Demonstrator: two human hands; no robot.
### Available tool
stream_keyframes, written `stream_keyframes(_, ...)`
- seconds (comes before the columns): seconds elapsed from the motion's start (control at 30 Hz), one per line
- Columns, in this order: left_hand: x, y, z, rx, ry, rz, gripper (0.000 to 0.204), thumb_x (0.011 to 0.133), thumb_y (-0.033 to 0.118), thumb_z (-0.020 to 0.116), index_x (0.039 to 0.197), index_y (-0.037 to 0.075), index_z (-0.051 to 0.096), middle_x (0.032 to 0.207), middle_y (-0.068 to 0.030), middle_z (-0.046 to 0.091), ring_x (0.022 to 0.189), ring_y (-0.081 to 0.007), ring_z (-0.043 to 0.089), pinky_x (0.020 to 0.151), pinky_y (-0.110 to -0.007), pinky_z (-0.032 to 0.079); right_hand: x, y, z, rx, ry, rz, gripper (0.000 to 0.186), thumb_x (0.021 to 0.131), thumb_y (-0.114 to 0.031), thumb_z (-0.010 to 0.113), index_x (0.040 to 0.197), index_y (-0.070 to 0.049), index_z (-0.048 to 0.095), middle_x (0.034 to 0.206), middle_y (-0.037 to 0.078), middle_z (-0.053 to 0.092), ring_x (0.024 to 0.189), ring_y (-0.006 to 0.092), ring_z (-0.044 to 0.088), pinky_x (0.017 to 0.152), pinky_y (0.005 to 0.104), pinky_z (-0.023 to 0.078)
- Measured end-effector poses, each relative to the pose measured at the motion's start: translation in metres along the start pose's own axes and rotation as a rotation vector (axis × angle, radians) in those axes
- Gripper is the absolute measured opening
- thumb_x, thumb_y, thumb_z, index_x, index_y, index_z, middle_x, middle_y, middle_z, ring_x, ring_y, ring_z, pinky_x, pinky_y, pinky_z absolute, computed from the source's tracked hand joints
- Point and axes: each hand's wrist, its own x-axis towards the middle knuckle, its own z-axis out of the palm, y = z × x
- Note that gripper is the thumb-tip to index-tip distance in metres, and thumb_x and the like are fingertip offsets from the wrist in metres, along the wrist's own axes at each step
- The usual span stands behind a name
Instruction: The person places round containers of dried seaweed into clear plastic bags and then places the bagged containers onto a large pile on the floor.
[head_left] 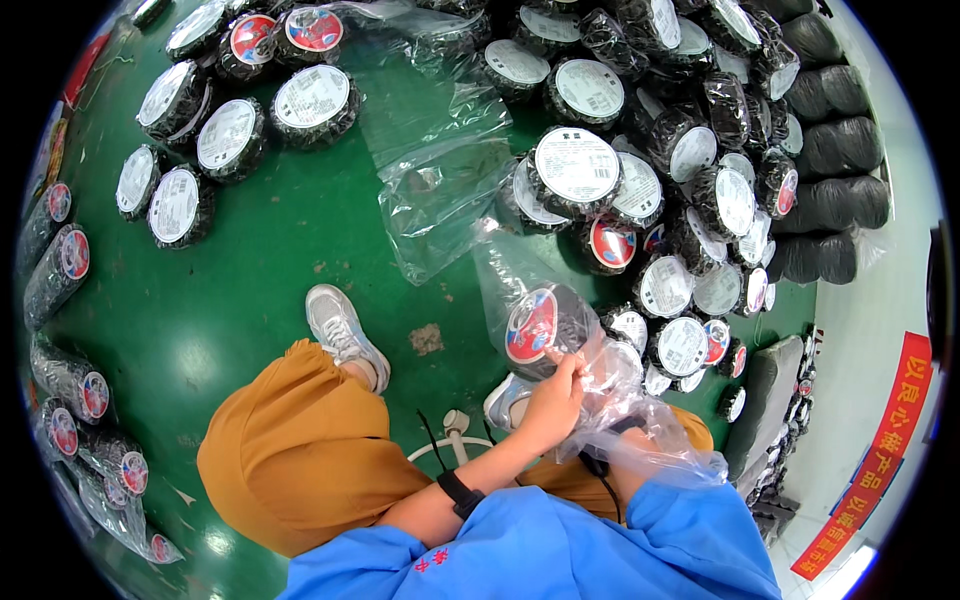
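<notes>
My left hand (pixel 555 403) is closed, pinching the film of a clear plastic bag (pixel 668 445) above my lap. Inside that bag sits a round black-wrapped pack (pixel 531 327) with a red, white and blue label on its face. My right forearm reaches into the bag's loose, bunched end. Crumpled film covers my right hand (pixel 606 385), which lies just behind the pack; its fingers cannot be made out. The bag's flat far end stretches out beyond the pack, toward another clear bag (pixel 440 215) spread on the green floor.
A large heap of round black packs with white labels (pixel 577 165) rises ahead and to the right. More packs (pixel 230 140) stand at the far left. Filled long bags (pixel 70 255) line the left side. Black bundles (pixel 835 150) are stacked by the wall, near a red banner (pixel 868 450).
</notes>
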Motion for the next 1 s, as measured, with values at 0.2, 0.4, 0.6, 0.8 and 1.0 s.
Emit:
stream_keyframes(0.2, -0.012, 0.028, -0.002, -0.317, -0.369, -0.451, 0.032, 0.091, 0.012, 0.049, 0.123, 0.005, 0.047, 0.084, -0.0119, 0.06, 0.073, -0.0238, 0.061, 0.066, -0.035, 0.048, 0.005, -0.012, 0.012, -0.207, 0.199, 0.056, 0.092, 0.064, -0.048, 0.081, 0.127, 0.007, 0.042, 0.114, 0.021, 0.058, 0.1, 0.0262, 0.057, 0.088, 0.0376, 0.045)
stream_keyframes(0.4, -0.003, -0.025, -0.024, 0.356, -0.225, -0.001, 0.03, 0.09, 0.015, 0.051, 0.117, 0.003, 0.048, 0.074, -0.0179, 0.059, 0.067, -0.0342, 0.061, 0.063, -0.04, 0.049, 0.028, 0.002, 0.015, 0.031, 0.132, 0.079, 0.116, 0.06, -0.051, 0.082, 0.136, 0.013, 0.02, 0.13, 0.03, 0.043, 0.121, 0.0372, 0.045, 0.102, 0.0419, 0.036)
stream_keyframes(0.6, -0.005, 0.024, -0.026, -0.202, -0.568, -0.304, 0.028, 0.093, 0.007, 0.045, 0.12, 0.006, 0.044, 0.063, -0.0049, 0.052, 0.057, -0.0126, 0.056, 0.053, -0.028, 0.044, 0.02, -0.035, 0.022, -0.13, 0.267, -0.024, 0.099, 0.065, -0.041, 0.08, 0.136, 0.006, 0.028, 0.127, 0.027, 0.047, 0.115, 0.0378, 0.05, 0.098, 0.04, 0.041)
stream_keyframes(0.8, 0.007, 0.008, -0.036, 0.222, -0.145, -0.112, 0.029, 0.089, 0.01, 0.049, 0.117, 0.007, 0.047, 0.083, -0.0235, 0.061, 0.076, -0.0429, 0.059, 0.064, -0.046, 0.045, 0.012, -0.069, 0.054, -0.26, 0.14, -0.225, 0.113, 0.065, -0.042, 0.079, 0.144, 0.004, 0.012, 0.144, 0.029, 0.025, 0.13, 0.0425, 0.031, 0.108, 0.0436, 0.027)
stream_keyframes(1.0, 0.004, 0.012, -0.049, 0.404, -0.295, -0.189, 0.031, 0.088, 0.008, 0.046, 0.119, 0.006, 0.042, 0.083, -0.0248, 0.061, 0.078, -0.044, 0.059, 0.066, -0.048, 0.045, 0.013, -0.075, 0.08, -0.341, -0.199, -0.25, 0.121, 0.062, -0.025, 0.083, 0.148, -0.016, -0.003, 0.118, 0.027, 0.047, 0.097, 0.0449, 0.057, 0.082, 0.0476, 0.048)
